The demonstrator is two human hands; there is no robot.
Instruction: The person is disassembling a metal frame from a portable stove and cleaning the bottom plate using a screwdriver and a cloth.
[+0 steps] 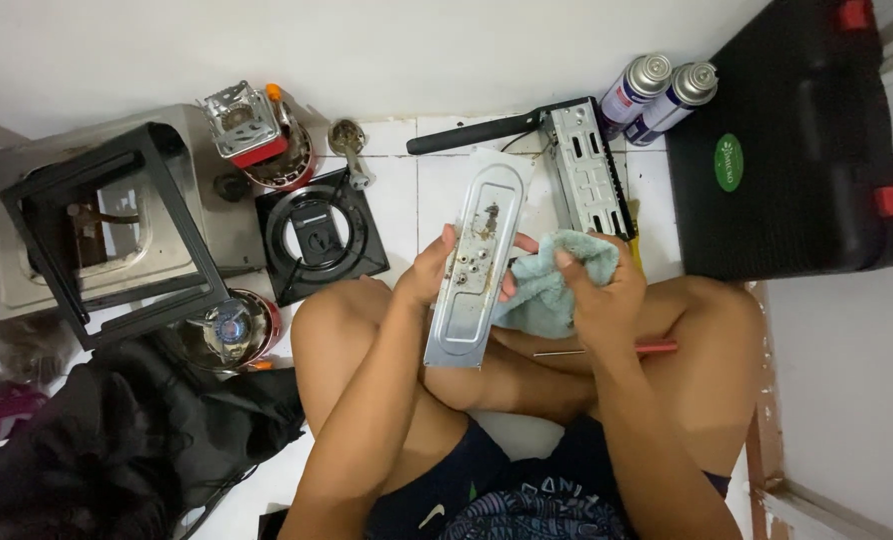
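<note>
Down by my crossed legs, my left hand [429, 272] grips one long metal plate [479, 262] by its edge, upright over my knees; my right hand [599, 290] bunches one teal cloth [557, 285] against it. Beyond stand one black burner grate [319, 238], two spray cans [657, 92] and one black case [792, 140].

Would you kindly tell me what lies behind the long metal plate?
Behind the metal plate, the left hand's fingertips and a light blue cloth gripped by the right hand show; its back face is hidden.
</note>
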